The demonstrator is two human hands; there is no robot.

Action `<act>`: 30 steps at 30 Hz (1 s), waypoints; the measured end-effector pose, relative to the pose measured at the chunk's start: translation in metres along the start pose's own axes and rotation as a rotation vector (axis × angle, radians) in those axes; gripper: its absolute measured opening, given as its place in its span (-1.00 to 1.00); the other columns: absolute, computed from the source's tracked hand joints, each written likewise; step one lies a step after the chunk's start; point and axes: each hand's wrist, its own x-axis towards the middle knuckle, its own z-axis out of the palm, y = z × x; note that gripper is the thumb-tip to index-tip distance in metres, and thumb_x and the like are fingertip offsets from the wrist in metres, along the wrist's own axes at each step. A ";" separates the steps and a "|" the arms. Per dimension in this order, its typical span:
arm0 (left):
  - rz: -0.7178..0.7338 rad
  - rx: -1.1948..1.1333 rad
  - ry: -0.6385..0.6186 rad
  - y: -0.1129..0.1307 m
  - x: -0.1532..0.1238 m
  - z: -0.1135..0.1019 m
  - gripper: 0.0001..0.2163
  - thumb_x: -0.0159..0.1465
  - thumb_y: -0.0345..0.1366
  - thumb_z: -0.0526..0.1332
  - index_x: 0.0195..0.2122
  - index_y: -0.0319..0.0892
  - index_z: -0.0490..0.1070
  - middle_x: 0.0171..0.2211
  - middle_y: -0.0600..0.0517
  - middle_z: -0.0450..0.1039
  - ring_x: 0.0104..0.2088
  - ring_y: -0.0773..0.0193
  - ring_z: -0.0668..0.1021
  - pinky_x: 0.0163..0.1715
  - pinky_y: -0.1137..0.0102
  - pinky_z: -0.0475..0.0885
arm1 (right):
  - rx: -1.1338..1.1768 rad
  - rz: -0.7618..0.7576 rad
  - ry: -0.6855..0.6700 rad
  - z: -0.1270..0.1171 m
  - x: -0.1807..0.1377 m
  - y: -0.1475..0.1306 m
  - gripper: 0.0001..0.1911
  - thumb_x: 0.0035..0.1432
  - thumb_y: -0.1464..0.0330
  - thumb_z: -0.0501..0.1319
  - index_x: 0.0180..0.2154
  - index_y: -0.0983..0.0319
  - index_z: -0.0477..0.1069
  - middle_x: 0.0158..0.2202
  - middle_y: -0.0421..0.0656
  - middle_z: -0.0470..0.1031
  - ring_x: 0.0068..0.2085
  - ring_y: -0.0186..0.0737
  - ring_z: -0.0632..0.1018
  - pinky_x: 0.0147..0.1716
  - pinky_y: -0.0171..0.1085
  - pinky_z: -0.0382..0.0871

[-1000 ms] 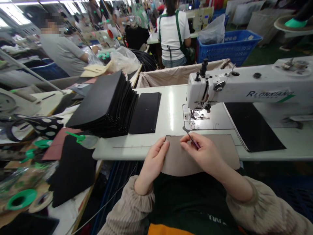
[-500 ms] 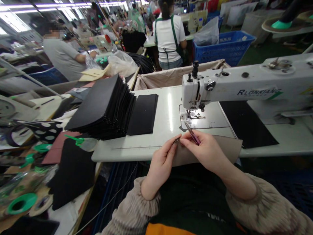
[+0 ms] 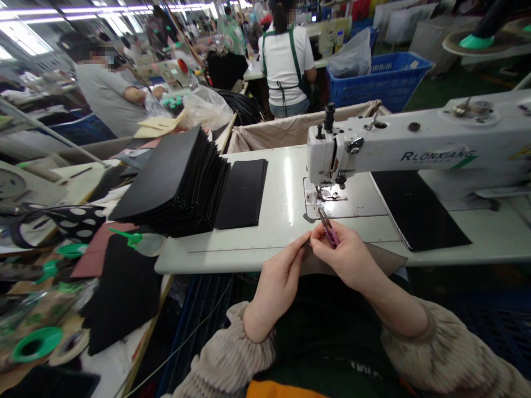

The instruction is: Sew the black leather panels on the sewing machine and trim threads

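At the front edge of the white sewing table (image 3: 286,188), my left hand (image 3: 280,282) pinches the corner of a tan leather piece (image 3: 388,258). My right hand (image 3: 344,254) meets it at the same corner, fingers closed on the piece, with purple thread snips (image 3: 327,226) held in that hand and pointing up toward the needle. Most of the tan piece hangs below the table edge toward my lap. The white sewing machine (image 3: 415,149) stands just behind my hands, its needle plate (image 3: 332,199) bare.
A tall stack of black panels (image 3: 174,177) leans at the left, a flat black panel (image 3: 243,190) beside it, another black sheet (image 3: 415,207) under the machine arm. A green-capped bottle (image 3: 143,240) lies at the table's left corner. People work at benches behind; a blue crate (image 3: 373,72) stands far back.
The tan piece has been pulled off the table toward my lap. My hands have come together at its corner, and the snips now point up toward the needle.
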 end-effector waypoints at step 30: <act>-0.332 -0.474 -0.030 0.000 0.004 -0.001 -0.72 0.38 -0.15 0.17 0.02 -0.11 0.52 -0.11 0.04 0.58 -0.16 0.22 0.54 -0.14 0.44 0.39 | 0.209 -0.062 -0.220 -0.020 -0.005 0.014 -0.90 0.12 0.40 0.18 -0.42 0.16 0.28 -0.49 -0.30 0.21 -0.47 -0.34 0.25 -0.48 -0.31 0.14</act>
